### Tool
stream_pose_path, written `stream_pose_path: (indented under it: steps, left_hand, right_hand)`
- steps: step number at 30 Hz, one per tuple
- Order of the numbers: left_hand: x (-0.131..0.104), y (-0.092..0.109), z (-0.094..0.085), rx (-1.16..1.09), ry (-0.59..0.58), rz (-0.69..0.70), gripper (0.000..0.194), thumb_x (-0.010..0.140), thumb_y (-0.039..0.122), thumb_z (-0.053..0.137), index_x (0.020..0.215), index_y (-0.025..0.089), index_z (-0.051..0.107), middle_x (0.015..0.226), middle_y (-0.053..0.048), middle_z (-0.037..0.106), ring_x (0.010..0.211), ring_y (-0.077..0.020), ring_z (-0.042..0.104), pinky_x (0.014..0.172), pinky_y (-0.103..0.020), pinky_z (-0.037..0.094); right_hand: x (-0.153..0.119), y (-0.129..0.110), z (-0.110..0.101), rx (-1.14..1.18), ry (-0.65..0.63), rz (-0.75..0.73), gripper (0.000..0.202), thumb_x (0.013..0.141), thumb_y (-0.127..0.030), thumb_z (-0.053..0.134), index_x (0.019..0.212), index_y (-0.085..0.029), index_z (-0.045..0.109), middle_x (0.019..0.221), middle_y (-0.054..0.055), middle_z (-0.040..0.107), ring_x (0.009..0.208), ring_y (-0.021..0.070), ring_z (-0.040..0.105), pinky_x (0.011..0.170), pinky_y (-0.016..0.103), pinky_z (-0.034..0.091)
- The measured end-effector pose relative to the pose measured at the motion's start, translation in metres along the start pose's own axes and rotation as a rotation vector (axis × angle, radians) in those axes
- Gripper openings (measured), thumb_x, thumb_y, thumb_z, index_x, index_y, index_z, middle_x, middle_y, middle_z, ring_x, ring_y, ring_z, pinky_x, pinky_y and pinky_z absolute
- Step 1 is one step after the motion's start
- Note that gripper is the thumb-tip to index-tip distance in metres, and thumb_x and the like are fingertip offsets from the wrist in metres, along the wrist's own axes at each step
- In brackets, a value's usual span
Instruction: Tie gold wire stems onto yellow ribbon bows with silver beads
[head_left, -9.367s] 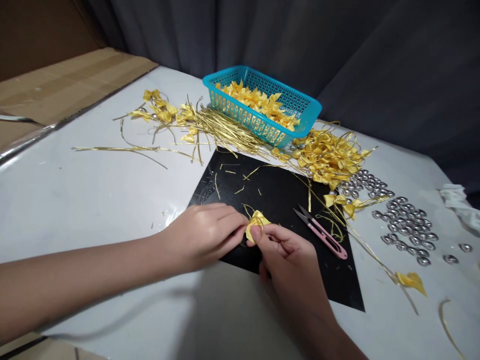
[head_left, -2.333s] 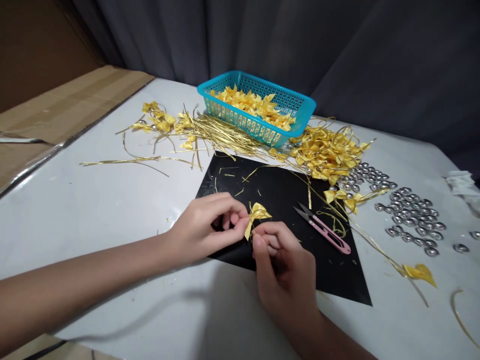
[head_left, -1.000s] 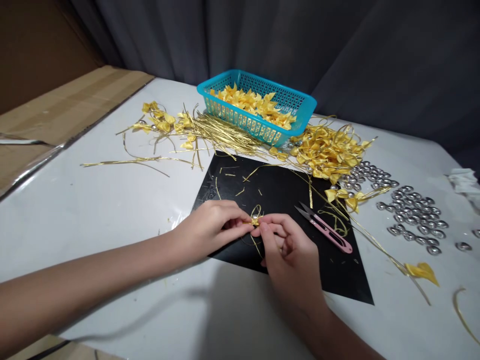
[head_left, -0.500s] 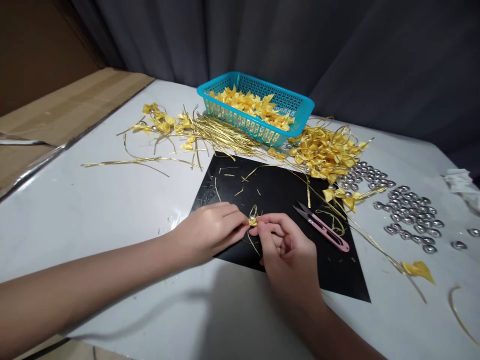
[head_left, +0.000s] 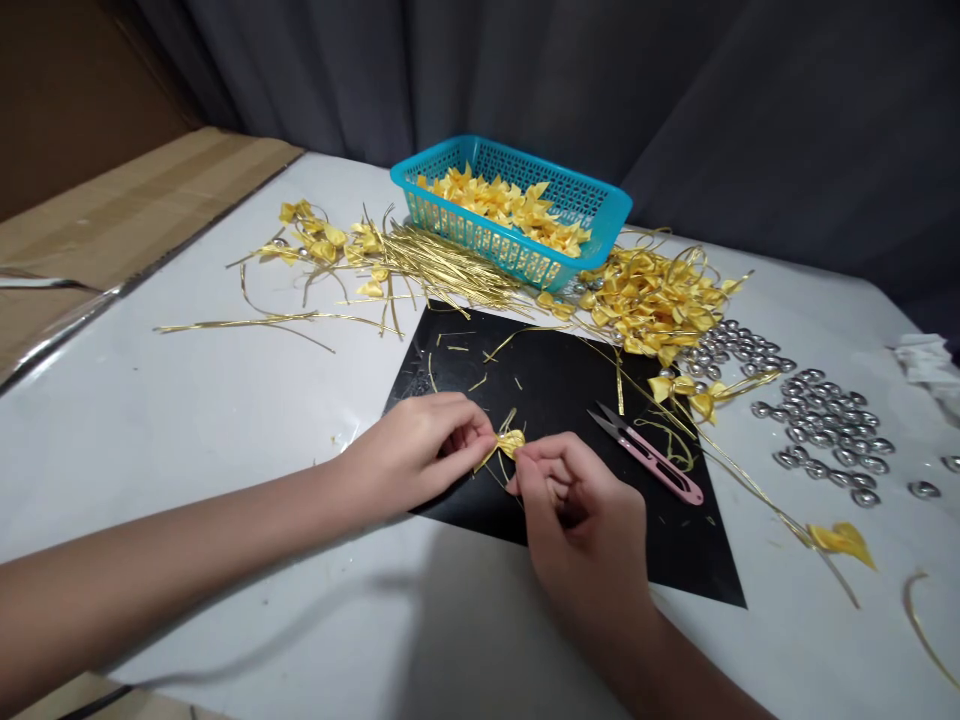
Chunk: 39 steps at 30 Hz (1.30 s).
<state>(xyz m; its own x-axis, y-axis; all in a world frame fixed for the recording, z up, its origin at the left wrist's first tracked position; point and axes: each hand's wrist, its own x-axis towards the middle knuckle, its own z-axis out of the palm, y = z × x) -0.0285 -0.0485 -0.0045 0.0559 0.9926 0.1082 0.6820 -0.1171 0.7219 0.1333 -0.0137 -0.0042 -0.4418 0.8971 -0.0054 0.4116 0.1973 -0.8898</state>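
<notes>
A small yellow ribbon bow with thin gold cord ends is stretched between my two hands over a black mat. My left hand pinches the bow's left side between thumb and fingers. From the right, my right hand pinches its other side with thumb and index finger, the remaining fingers curled in. Pink-handled thread snips lie on the mat just right of my right hand, blades pointing up and left. Snipped gold cord bits are scattered on the mat.
Behind the mat, a blue basket holds yellow ribbon pieces. Gold cords lie before it, a heap of yellow bows to its right. Silver beads spread over the white table. Cardboard lies at left; a grey curtain hangs behind.
My hands have drawn slightly apart, and more of the yellow bow shows between them, its loop spread out. Both hands still pinch it above the mat.
</notes>
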Motion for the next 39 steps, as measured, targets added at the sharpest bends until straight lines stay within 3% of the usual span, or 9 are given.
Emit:
stream_pose_path:
  steps: [5, 9, 11, 14, 16, 25, 39]
  left_hand:
    - [0.0046, -0.0006, -0.0001, -0.204, -0.006, -0.151, 0.018, 0.084, 0.025, 0.052, 0.078, 0.014, 0.064, 0.069, -0.001, 0.061, 0.062, -0.0101, 0.054, 0.056, -0.019, 0.044]
    - [0.0060, 0.0008, -0.0005, -0.283, 0.008, -0.214, 0.018, 0.083, 0.026, 0.053, 0.077, 0.013, 0.064, 0.069, 0.000, 0.061, 0.063, -0.0099, 0.054, 0.055, -0.018, 0.044]
    - [0.0055, 0.0017, -0.0007, -0.294, 0.009, -0.226, 0.018, 0.082, 0.025, 0.053, 0.077, 0.013, 0.064, 0.068, 0.000, 0.060, 0.062, -0.0098, 0.053, 0.055, -0.018, 0.044]
    - [0.0046, 0.0028, -0.0012, -0.316, 0.016, -0.242, 0.016, 0.081, 0.024, 0.055, 0.076, 0.012, 0.064, 0.068, 0.000, 0.060, 0.062, -0.0095, 0.053, 0.054, -0.018, 0.043]
    - [0.0046, 0.0032, -0.0014, -0.336, 0.022, -0.258, 0.015, 0.080, 0.023, 0.055, 0.075, 0.012, 0.064, 0.067, 0.000, 0.060, 0.061, -0.0091, 0.052, 0.053, -0.018, 0.043]
    - [0.0070, 0.0036, -0.0012, -0.365, 0.002, -0.265, 0.010, 0.077, 0.019, 0.057, 0.073, 0.012, 0.063, 0.064, 0.002, 0.059, 0.059, -0.0074, 0.051, 0.054, -0.016, 0.043]
    - [0.0049, 0.0014, -0.0010, -0.247, -0.015, -0.172, 0.018, 0.083, 0.024, 0.052, 0.078, 0.013, 0.065, 0.071, -0.001, 0.063, 0.063, -0.0102, 0.055, 0.057, -0.019, 0.045]
  right_hand:
    - [-0.0033, 0.0001, -0.0003, -0.032, 0.015, -0.044, 0.016, 0.084, -0.025, 0.049, 0.071, -0.018, 0.052, 0.053, -0.002, 0.054, 0.036, 0.0057, 0.038, 0.036, 0.018, 0.026]
    - [-0.0033, -0.0006, 0.0000, 0.015, 0.203, -0.142, 0.010, 0.085, -0.024, 0.051, 0.086, -0.018, 0.059, 0.084, 0.005, 0.064, 0.049, 0.0080, 0.051, 0.042, 0.020, 0.038]
    - [-0.0031, -0.0021, -0.0005, 0.009, 0.250, -0.143, 0.010, 0.085, -0.024, 0.051, 0.087, -0.019, 0.060, 0.079, 0.004, 0.062, 0.049, 0.0087, 0.051, 0.041, 0.020, 0.037]
    - [-0.0029, -0.0035, -0.0011, -0.041, 0.145, -0.082, 0.012, 0.085, -0.024, 0.050, 0.076, -0.018, 0.056, 0.048, -0.006, 0.041, 0.036, 0.0060, 0.033, 0.034, 0.018, 0.025]
    - [-0.0028, -0.0028, -0.0008, -0.061, 0.065, -0.071, 0.013, 0.083, -0.024, 0.050, 0.071, -0.018, 0.052, 0.045, -0.008, 0.033, 0.035, 0.0051, 0.029, 0.033, 0.017, 0.021]
    - [-0.0005, 0.0011, -0.0006, -0.102, -0.058, -0.120, 0.016, 0.079, -0.017, 0.047, 0.064, -0.019, 0.043, 0.044, -0.009, 0.031, 0.034, 0.0039, 0.028, 0.033, 0.015, 0.018]
    - [-0.0008, 0.0019, 0.0001, -0.159, -0.036, -0.142, 0.015, 0.080, -0.016, 0.047, 0.066, -0.019, 0.044, 0.045, -0.009, 0.032, 0.035, 0.0034, 0.030, 0.034, 0.015, 0.019]
